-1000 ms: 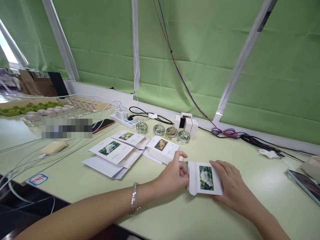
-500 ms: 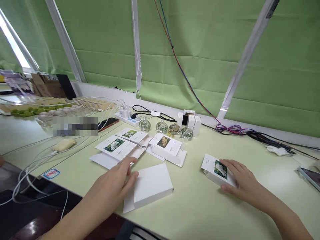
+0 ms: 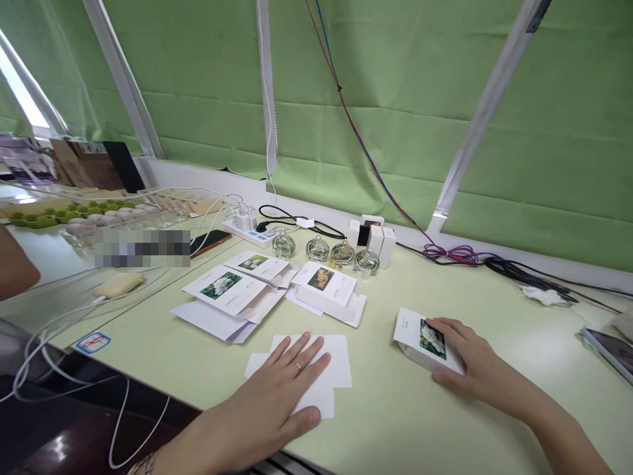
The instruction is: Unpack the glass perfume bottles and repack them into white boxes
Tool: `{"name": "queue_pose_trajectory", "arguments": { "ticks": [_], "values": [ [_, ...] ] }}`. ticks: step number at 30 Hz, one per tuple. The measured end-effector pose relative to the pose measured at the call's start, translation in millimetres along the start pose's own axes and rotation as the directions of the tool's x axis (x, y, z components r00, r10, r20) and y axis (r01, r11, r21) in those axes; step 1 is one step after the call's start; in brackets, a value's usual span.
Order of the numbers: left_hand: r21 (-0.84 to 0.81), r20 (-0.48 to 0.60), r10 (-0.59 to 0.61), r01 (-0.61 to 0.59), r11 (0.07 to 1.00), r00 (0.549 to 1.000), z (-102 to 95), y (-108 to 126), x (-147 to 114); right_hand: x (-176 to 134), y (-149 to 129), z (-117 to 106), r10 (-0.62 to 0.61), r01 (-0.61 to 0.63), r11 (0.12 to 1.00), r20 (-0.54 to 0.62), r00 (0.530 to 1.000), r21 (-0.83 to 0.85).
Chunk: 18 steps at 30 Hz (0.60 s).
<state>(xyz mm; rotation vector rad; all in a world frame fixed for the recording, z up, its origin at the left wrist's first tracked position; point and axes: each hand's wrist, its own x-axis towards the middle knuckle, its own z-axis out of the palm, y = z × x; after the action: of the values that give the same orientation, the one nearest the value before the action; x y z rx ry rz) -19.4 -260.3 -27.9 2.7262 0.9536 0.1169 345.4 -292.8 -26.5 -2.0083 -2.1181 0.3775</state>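
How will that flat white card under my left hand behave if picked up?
The white card would probably feel light, as it looks thin. Its jutting flaps may flex. Lying flat beneath your left hand, it seems unlikely to roll.

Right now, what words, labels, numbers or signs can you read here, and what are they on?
No readable words or numbers.
Box under the right hand: print too small.
Yellow-flower box: print too small.
White-flower boxes, left: print too small.
Blue-edged sticker: red looped mark, no clear letter.
Power strip: labels too small.
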Motion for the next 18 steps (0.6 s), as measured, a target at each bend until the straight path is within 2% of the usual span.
{"name": "queue_pose_trajectory", "arguments": {
  "ticks": [2,4,6,8,10,12,14,15,16,17,18],
  "values": [
    [-0.020,0.006,0.023,-0.023,1.000,1.000,-3.8,-2,-2,-4,-7,-4,-0.042,0.043,0.993,-0.010,0.999,0.106],
    [-0.025,0.014,0.036,-0.036,0.999,0.999,-6.7,-5,0,-9,-14,-5,-0.061,0.087,0.959,-0.102,0.993,0.269],
    [-0.014,-0.009,0.034,-0.034,0.999,0.999,-10.9,-4,3,-14,-23,-3,0.013,0.084,0.872,-0.194,0.981,0.483],
    [0.002,-0.089,0.019,-0.019,1.000,0.996,-17.3,2,4,-20,-36,2,0.101,0.070,0.693,-0.194,0.976,0.717],
    [-0.015,-0.206,0.006,-0.009,1.000,0.979,-23.9,17,4,-27,-55,9,0.129,0.080,0.426,-0.148,0.980,0.901],
    [-0.069,-0.313,0.013,-0.037,0.997,0.950,-26.2,37,4,-34,-79,14,0.149,0.102,0.136,-0.122,0.981,0.985],
    [-0.107,-0.453,0.074,-0.136,0.985,0.889,-20.9,55,6,-39,-104,19,0.189,0.084,-0.097,-0.064,0.980,0.992],
    [-0.099,-0.544,0.116,-0.201,0.975,0.831,-15.5,62,9,-41,-115,21,0.195,0.068,-0.180,-0.032,0.980,0.981],
    [-0.073,-0.636,0.151,-0.253,0.965,0.757,-9.0,68,11,-42,-125,24,0.190,0.057,-0.230,-0.012,0.982,0.972],
    [-0.045,-0.715,0.160,-0.273,0.961,0.680,-2.0,71,14,-43,-133,27,0.180,0.061,-0.237,-0.018,0.984,0.970],
    [-0.025,-0.777,0.152,-0.272,0.962,0.610,4.7,74,17,-43,-139,31,0.169,0.096,-0.188,-0.064,0.984,0.977]
  ]
}}
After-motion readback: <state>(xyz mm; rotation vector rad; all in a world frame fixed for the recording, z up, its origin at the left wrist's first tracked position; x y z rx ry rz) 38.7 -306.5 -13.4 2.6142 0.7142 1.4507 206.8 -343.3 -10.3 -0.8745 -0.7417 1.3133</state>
